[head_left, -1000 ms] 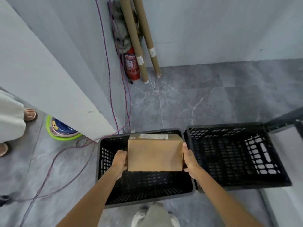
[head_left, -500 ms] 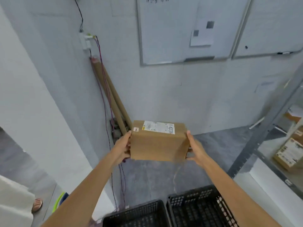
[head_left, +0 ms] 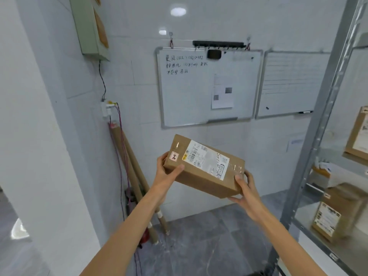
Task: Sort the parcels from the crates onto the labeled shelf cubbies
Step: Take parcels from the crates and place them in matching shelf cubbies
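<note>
Before whiteboard (head_left: 199, 96): left hand (head_left: 166, 172) and right hand (head_left: 246, 189) grip opposite ends of tilted parcel (head_left: 201, 176), fingers curled.

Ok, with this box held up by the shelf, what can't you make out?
Head view:
- Label on the cardboard box: print too small and blurred.
- Metal shelf: cut off by the right edge; no cubby labels readable.
- Left hand, right hand: fingers mostly hidden behind the box.
- Whiteboard: handwriting too small.
</note>
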Available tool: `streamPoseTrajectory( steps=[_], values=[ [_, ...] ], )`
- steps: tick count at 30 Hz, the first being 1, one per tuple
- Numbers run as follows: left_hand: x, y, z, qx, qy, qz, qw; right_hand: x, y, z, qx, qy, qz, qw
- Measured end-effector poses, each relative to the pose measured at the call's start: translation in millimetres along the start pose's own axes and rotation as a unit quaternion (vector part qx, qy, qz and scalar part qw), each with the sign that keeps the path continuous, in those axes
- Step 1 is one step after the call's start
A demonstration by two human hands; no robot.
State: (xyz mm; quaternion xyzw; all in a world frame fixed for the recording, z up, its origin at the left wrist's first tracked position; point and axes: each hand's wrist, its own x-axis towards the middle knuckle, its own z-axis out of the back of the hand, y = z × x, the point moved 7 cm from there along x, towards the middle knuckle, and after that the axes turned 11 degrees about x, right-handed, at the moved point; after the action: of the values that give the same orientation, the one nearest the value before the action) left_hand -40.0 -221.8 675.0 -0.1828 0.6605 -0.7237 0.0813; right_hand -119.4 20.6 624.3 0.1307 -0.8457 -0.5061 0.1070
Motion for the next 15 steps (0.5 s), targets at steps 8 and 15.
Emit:
streamPoseTrajectory(
  steps=[8,15],
  values=[
    [5,-19,-9,0.041,0.041,-0.07,0.996,-18,9,10,0.033,0.057,-0.052,0.996],
    [11,-28,-58,-0.09,0.032,-0.049,0.994,-39,5,-3,0.061,0.027,-0.009,0.998]
  ],
)
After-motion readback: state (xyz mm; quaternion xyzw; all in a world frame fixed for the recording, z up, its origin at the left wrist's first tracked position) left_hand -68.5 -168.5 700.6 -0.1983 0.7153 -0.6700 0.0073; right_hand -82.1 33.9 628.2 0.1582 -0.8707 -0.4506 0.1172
